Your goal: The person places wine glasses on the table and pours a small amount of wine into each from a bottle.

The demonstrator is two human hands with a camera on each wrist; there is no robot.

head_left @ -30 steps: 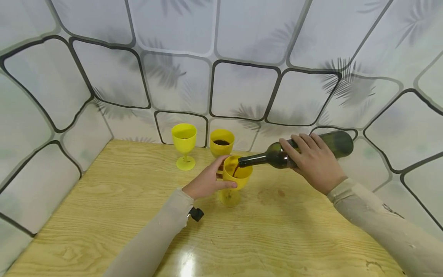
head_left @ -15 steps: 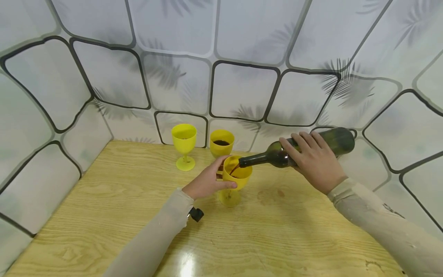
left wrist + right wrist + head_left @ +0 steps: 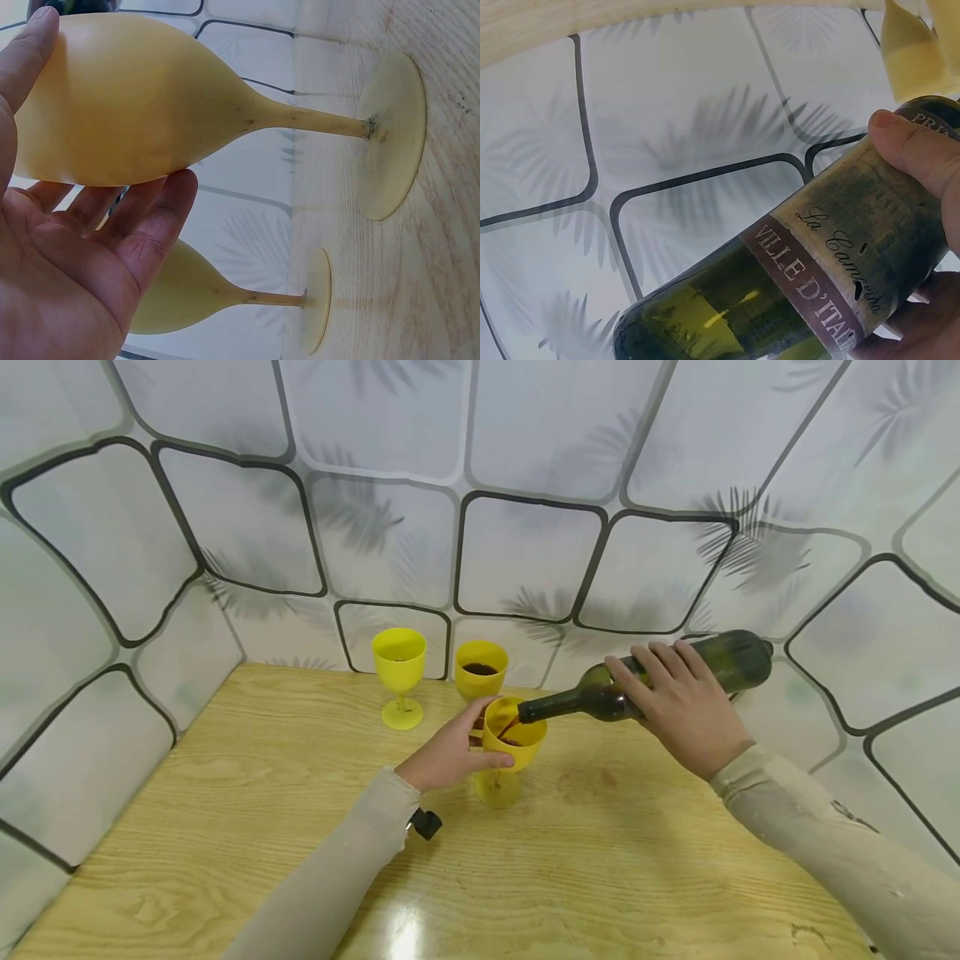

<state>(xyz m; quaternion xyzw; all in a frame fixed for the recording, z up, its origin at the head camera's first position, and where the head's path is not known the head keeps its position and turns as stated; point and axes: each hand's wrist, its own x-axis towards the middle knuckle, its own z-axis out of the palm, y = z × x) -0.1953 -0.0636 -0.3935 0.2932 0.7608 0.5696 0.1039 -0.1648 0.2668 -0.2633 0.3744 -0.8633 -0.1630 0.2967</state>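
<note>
My left hand [image 3: 455,753] holds the bowl of a yellow goblet [image 3: 516,758], thumb on the near side and fingers behind. Its round foot [image 3: 394,142] stands on the table in the left wrist view. With my right hand [image 3: 678,706] I grip a dark green wine bottle [image 3: 600,695], tilted so that its mouth is at the goblet's rim. A thin stream of dark red liquid runs from the mouth into the goblet, where a little dark liquid shows at the bottom. The bottle's label [image 3: 862,232] faces the right wrist camera.
Behind the held goblet stands a second yellow goblet [image 3: 481,670] with dark liquid inside. A third yellow goblet [image 3: 399,664] stands to its left. The light wooden table [image 3: 300,793] meets a patterned wall [image 3: 532,556] behind the goblets and on both sides.
The bottle's base has risen slightly, tipping it more steeply. The stream runs on, and a dark pool shows in the goblet. The left hand has stayed in place.
</note>
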